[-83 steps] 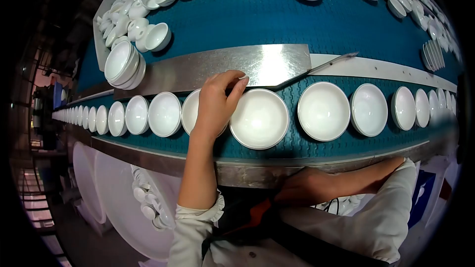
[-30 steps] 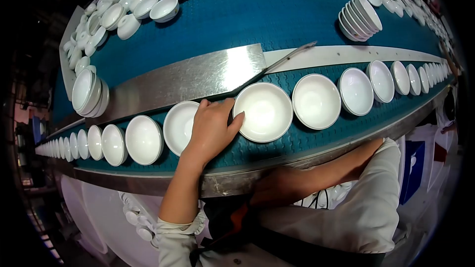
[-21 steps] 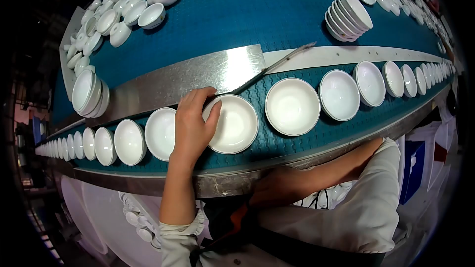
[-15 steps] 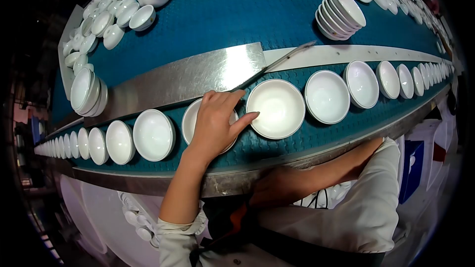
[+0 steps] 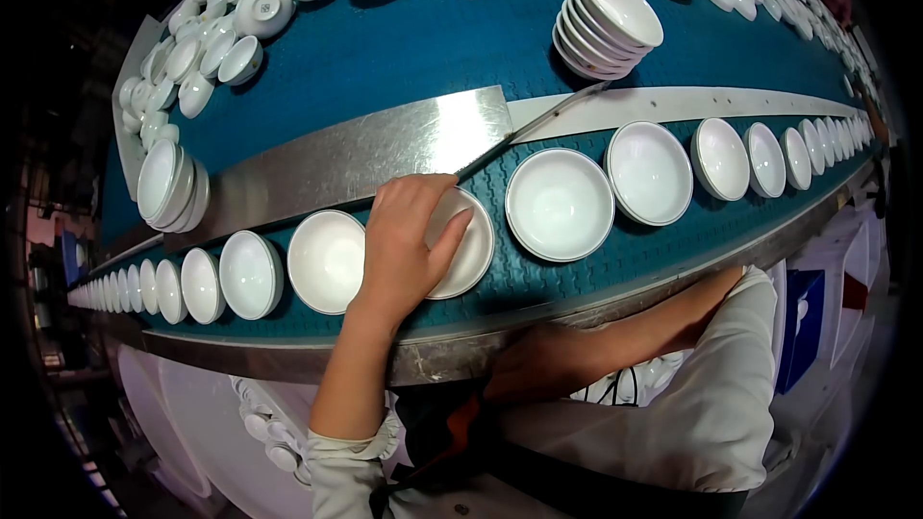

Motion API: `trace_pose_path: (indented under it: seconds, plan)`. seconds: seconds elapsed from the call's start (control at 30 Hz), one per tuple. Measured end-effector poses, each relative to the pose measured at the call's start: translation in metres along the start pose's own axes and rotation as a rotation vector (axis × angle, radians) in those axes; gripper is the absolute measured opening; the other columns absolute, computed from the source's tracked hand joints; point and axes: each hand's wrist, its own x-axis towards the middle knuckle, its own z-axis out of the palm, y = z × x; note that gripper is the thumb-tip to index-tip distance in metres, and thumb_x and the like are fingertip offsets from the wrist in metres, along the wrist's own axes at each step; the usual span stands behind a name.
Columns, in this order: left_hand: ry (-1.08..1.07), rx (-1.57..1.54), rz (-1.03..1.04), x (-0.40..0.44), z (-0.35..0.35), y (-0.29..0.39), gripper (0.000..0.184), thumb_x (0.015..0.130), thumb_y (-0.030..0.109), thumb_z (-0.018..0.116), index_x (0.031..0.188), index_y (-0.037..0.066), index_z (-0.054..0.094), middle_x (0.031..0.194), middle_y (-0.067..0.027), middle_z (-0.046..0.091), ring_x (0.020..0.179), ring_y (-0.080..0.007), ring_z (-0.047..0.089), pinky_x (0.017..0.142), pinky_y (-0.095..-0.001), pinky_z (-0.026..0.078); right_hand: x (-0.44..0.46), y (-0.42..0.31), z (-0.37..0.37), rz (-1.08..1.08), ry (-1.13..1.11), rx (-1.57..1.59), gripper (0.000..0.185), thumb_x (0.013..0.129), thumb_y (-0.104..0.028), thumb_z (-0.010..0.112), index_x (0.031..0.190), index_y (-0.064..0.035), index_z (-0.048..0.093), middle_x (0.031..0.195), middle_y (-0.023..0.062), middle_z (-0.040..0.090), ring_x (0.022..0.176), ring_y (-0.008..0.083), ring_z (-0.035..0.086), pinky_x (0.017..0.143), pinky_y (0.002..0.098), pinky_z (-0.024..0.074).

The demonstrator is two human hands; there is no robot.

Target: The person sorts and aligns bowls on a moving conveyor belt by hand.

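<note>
My left hand (image 5: 409, 245) is over the near row of bowls, its thumb apart from the fingers, and no bowl is lifted in it. Its thumb crosses the left part of a white bowl (image 5: 468, 248), partly hidden under the hand. Left of the hand, close to its edge, sits another white bowl (image 5: 327, 264). To the right, a white bowl (image 5: 560, 205) lies face up, apart from the thumb. Low in my lap, in deep shadow, rests my right hand (image 5: 527, 363); its fingers cannot be made out.
The near green belt (image 5: 538, 288) carries a long row of upright bowls. A metal plate (image 5: 385, 149) and a thin rod (image 5: 548, 120) border it. On the far blue belt (image 5: 385, 48) are a leaning bowl stack (image 5: 604, 27) and many loose bowls. Another stack (image 5: 171, 187) stands at left.
The bowls in the near row have shifted left, and one has passed under my left hand. The stack and loose bowls on the far belt also moved left. My right hand stayed put.
</note>
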Motion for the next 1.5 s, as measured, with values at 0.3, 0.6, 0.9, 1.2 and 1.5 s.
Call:
trace_pose_path:
  seconds: [0.3,0.6,0.9,1.2,1.5]
  plan:
    - [-0.273,0.099,-0.168,0.020,0.048,0.034,0.037,0.080,0.013,0.067,0.113,0.001,0.058,0.083,-0.0183,0.063,0.084,-0.0329,0.057,0.093,-0.0408,0.040,-0.044,-0.005,-0.025,0.007,-0.018,0.005,0.013,0.090,-0.021,0.061,0.099,-0.0114,0.062,0.079,0.0038,0.057,0.072,0.0214,0.060,0.060,0.0342,0.0494]
    - [0.109,0.074,-0.113,0.036,0.067,0.055,0.033,0.076,0.011,0.072,0.105,0.000,0.060,0.094,-0.0150,0.064,0.090,-0.0320,0.059,0.083,-0.0403,0.045,-0.084,-0.013,-0.051,0.029,-0.043,0.025,0.015,0.089,-0.019,0.062,0.100,-0.0098,0.062,0.080,0.0059,0.057,0.073,0.0225,0.060,0.061,0.0345,0.0493]
    - [-0.187,0.022,-0.113,0.054,0.124,0.089,0.041,0.080,0.009,0.062,0.119,-0.002,0.054,0.089,-0.0201,0.061,0.086,-0.0346,0.057,0.101,-0.0443,0.035,-0.134,-0.010,-0.073,0.079,-0.169,0.009,0.016,0.090,-0.019,0.060,0.103,-0.0126,0.063,0.090,0.0073,0.061,0.084,0.0258,0.062,0.070,0.0379,0.0511]
    - [-0.097,0.032,-0.183,0.065,0.147,0.103,0.046,0.079,0.014,0.068,0.120,-0.001,0.053,0.109,-0.0191,0.061,0.104,-0.0351,0.055,0.096,-0.0432,0.038,-0.154,-0.030,-0.139,0.338,0.054,0.121,0.028,0.090,-0.018,0.063,0.116,-0.0084,0.062,0.094,0.0113,0.067,0.088,0.0265,0.066,0.079,0.0354,0.0528]
    - [0.066,-0.030,-0.267,0.099,0.116,0.136,0.059,0.090,0.035,0.061,0.130,-0.005,0.046,0.128,-0.0262,0.052,0.121,-0.0400,0.049,0.101,-0.0462,0.039,-0.097,0.100,-0.354,0.749,0.679,-0.474,0.079,0.083,-0.049,0.067,0.141,-0.0039,0.037,0.137,0.0202,0.046,0.120,0.0314,0.052,0.096,0.0445,0.0471]
